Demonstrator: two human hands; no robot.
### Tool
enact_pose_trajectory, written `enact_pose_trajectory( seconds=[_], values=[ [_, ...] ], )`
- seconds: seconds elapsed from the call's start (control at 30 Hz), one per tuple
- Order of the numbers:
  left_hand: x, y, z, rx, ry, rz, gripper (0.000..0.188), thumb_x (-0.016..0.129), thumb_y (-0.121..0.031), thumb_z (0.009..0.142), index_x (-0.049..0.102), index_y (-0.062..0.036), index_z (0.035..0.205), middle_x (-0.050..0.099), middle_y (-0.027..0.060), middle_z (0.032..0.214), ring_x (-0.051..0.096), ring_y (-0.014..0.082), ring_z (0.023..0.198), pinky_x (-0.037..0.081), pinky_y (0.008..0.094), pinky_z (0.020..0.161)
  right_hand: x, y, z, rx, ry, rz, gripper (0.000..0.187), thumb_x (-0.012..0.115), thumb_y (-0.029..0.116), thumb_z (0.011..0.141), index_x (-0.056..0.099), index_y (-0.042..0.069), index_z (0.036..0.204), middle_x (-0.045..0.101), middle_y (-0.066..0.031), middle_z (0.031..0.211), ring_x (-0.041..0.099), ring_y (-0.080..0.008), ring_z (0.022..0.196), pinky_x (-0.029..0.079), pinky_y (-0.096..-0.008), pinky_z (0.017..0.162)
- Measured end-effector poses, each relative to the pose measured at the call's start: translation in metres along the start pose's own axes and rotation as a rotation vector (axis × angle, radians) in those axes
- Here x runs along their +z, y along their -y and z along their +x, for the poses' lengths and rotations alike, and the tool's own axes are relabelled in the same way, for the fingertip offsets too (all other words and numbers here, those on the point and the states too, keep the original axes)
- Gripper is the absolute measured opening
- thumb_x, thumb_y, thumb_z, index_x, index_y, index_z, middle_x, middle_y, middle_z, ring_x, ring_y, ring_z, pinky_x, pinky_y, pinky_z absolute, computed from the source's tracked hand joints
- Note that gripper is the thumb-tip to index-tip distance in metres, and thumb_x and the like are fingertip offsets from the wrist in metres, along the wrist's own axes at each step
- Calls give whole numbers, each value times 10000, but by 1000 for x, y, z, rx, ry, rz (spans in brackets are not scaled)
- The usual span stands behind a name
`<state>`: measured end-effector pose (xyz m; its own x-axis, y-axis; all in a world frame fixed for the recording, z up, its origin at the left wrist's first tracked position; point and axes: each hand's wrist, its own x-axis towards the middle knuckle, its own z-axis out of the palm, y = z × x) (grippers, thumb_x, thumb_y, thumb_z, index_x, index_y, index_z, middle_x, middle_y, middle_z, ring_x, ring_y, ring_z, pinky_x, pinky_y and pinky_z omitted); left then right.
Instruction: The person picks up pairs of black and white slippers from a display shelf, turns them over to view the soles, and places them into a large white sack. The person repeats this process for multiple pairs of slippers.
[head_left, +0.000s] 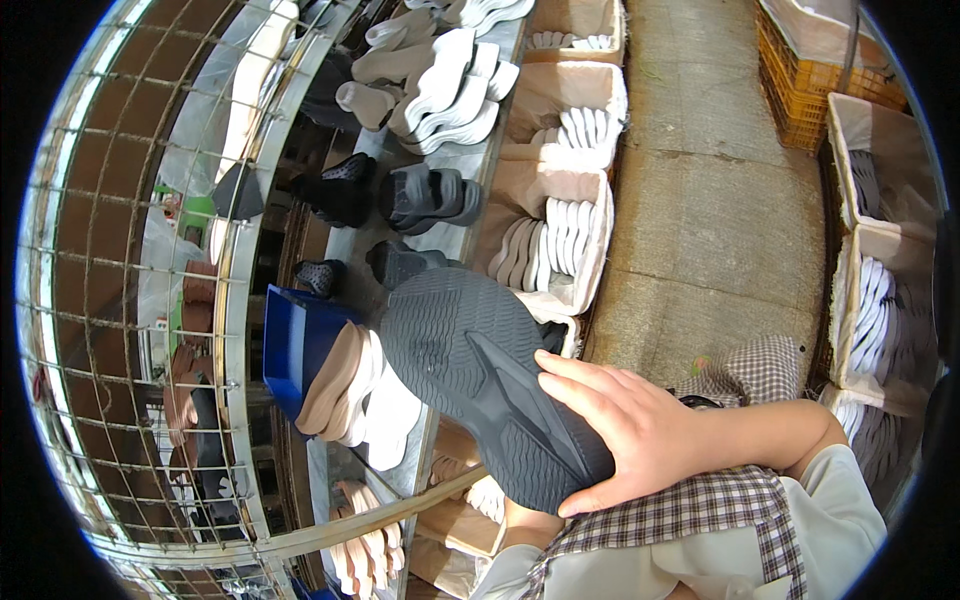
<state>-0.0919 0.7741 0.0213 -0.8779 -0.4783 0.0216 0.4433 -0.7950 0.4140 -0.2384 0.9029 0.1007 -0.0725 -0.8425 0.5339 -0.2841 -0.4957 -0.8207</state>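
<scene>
A dark-grey, wavy-treaded shoe sole (460, 350) of foam-like material is held up, tread toward the head camera, in front of the grey metal bench (345, 240). The person's right hand (625, 425) grips its near edge, thumb spread well away from the fingers, which lie on the tread side. The left hand is hidden behind the sole, so its fingers cannot be told. The sole probably handles as light, springy and hardly fragile, the ridges giving grip; the thick side edges seem the best hold.
</scene>
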Motion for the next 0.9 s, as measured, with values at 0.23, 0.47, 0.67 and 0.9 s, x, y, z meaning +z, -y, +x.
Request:
enact_pose_trajectory(
  seconds=[0.23,0.47,0.67,0.9],
  values=[
    [-6,-4,-4,32,76,-55,692,649,-295,837,312,-170,1428,462,93,1227,495,267,1057,486,391,723,14,5,8,-41,38,34,966,705,529,728,258,30,1424,275,-305,1408,385,-438,1258,378,-476,986],
    [-13,-11,-5,53,185,-93,753,683,-282,814,282,-195,1444,440,106,1314,497,294,1127,509,434,766,15,15,13,29,96,-55,950,683,556,737,296,3,1405,258,-315,1413,380,-448,1257,368,-483,984],
    [-32,-33,10,119,583,-193,808,712,-271,794,256,-216,1458,421,116,1388,500,318,1187,529,470,802,2,-9,30,-8,-17,228,971,748,444,701,279,-4,1423,358,-244,1396,435,-361,1229,327,-457,1041],
    [-42,-53,3,299,780,-212,867,756,-234,755,251,-283,1459,432,113,1410,575,307,1117,555,488,777,-20,-39,1,361,-231,1590,869,600,464,716,338,-30,1382,467,-284,1304,551,-435,1102,481,-522,924]
  ],
)
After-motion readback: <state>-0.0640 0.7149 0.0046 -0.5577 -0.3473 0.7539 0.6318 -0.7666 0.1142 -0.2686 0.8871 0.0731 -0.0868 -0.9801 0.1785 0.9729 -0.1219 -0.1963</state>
